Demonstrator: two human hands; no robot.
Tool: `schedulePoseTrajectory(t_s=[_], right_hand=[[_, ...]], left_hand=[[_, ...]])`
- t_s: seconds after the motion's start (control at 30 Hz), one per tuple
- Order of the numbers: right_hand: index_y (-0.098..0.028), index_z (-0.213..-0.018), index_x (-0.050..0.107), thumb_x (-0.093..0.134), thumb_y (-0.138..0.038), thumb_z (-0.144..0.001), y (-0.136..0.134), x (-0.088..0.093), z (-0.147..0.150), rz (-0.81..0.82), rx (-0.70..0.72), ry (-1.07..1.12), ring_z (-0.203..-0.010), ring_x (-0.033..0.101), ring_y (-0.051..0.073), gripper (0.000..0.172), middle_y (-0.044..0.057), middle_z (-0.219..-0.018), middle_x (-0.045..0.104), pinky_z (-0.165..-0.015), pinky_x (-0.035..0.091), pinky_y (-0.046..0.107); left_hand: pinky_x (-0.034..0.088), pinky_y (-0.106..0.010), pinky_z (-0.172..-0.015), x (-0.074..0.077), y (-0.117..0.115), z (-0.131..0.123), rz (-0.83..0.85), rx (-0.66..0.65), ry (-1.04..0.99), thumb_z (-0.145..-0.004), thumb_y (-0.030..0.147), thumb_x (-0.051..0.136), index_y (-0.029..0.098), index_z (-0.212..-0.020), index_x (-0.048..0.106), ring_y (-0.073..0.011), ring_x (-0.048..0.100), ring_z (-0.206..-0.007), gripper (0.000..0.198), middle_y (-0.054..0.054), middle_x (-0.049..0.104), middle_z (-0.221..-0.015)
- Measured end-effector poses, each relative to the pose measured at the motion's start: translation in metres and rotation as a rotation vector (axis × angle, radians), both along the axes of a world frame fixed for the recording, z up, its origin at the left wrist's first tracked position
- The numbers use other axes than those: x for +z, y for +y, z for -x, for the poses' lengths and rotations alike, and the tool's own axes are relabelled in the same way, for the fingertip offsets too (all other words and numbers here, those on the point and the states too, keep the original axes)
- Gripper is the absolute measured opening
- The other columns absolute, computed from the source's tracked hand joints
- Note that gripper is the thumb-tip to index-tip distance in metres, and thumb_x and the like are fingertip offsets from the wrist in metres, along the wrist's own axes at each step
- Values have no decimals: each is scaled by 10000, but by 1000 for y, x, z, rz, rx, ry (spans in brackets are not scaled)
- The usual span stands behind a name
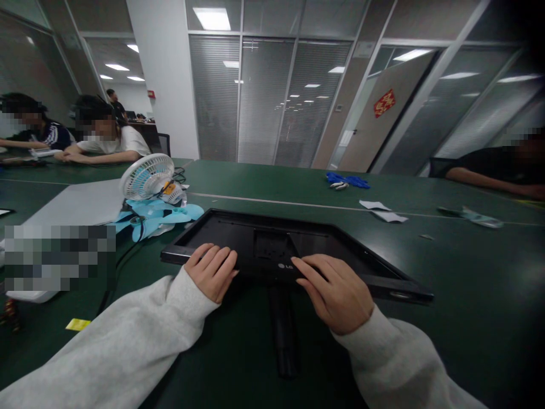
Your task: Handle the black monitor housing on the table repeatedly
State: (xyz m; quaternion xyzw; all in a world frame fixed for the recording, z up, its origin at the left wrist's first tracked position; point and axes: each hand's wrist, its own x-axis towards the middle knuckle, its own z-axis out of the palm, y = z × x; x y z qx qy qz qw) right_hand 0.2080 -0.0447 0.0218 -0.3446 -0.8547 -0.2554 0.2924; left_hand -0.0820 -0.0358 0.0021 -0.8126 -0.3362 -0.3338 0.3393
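A black LG monitor casing [238, 232] lies on the table, its logo edge toward me and its dark hollow inside facing up. My left hand [213, 270] is closed over the near edge, left of the logo, fingers on top. Just right of the logo, my right hand [336, 289] grips the same edge, index finger stretched toward the lettering and thumb below. Both sets of fingertips are partly hidden. Between my wrists, a black stand neck [283, 341] extends from under the near edge toward me; how it joins the casing is not visible.
A white fan head [149, 177] and light-blue fan blades [159, 215] sit left on the green table [468, 341], near a grey panel [80, 201]. Blue gloves [351, 180] and paper pieces [387, 215] lie farther right. A yellow label [78, 324] is near my left sleeve. Several people sit around.
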Motion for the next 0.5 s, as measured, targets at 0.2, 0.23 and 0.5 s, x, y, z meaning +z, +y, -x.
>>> schedulePoseTrajectory(t_s=[0.2, 0.23, 0.5], right_hand=[[-89, -1157, 602, 572, -180, -837, -1, -1, 3, -11, 39, 28, -1017, 542, 225, 334, 111, -1082, 623, -887, 447, 387], [-86, -1160, 598, 570, -172, -836, -1, -1, 3, -12, 45, 32, -1017, 543, 223, 336, 111, -1081, 625, -888, 449, 386], [-82, -1156, 593, 554, -161, -837, -3, 0, 6, 11, 60, 39, -983, 558, 209, 331, 104, -1057, 638, -867, 465, 371]], left_hand=[[409, -444, -932, -1, -1, -2, 27, -47, -8, -899, 203, 483, 67, -1137, 562, -276, 565, -1054, 285, -136, 617, -1141], [411, -439, -936, -1, -1, -2, 27, -68, -4, -899, 193, 485, 69, -1148, 554, -272, 562, -1065, 287, -134, 611, -1161], [445, -397, -890, -2, 0, -2, 68, -142, -40, -893, 174, 498, 76, -1168, 536, -244, 584, -1026, 294, -125, 623, -1145]])
